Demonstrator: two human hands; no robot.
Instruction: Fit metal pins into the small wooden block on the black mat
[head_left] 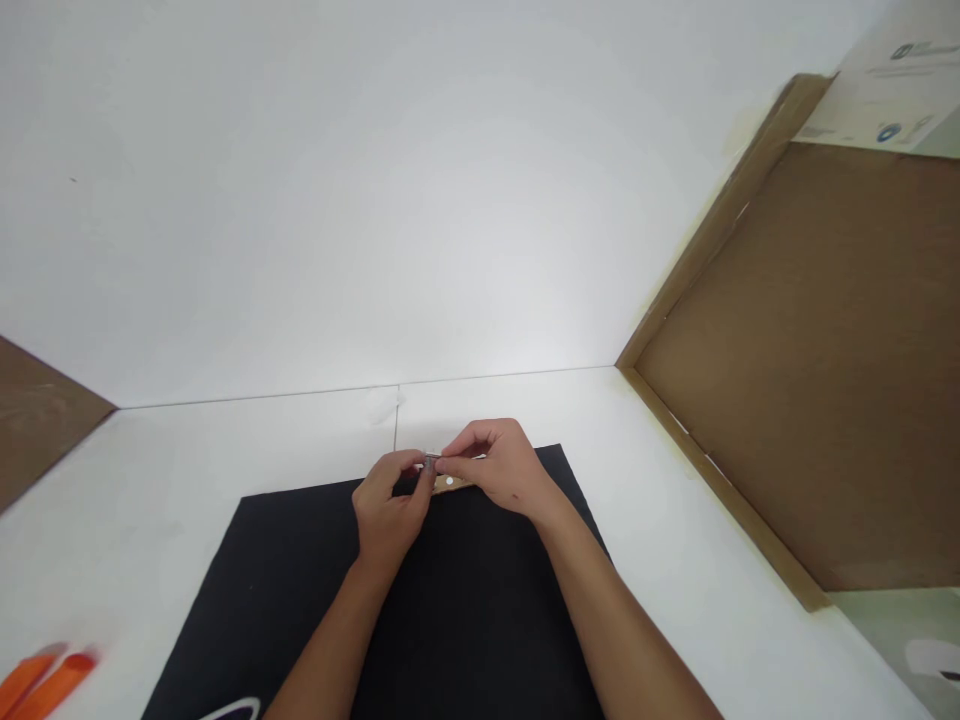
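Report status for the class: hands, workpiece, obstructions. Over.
Left hand and right hand pinching small thin piece. Tan strip close by, black mat beneath. Orange item lower left, clear of hands.

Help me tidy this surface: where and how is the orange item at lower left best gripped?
Probably pinch the orange item across its nearer long, narrow part, close to the right-hand end, coming from above. That end lies uncovered on the white surface. The rest runs out of view, so this stays tentative.
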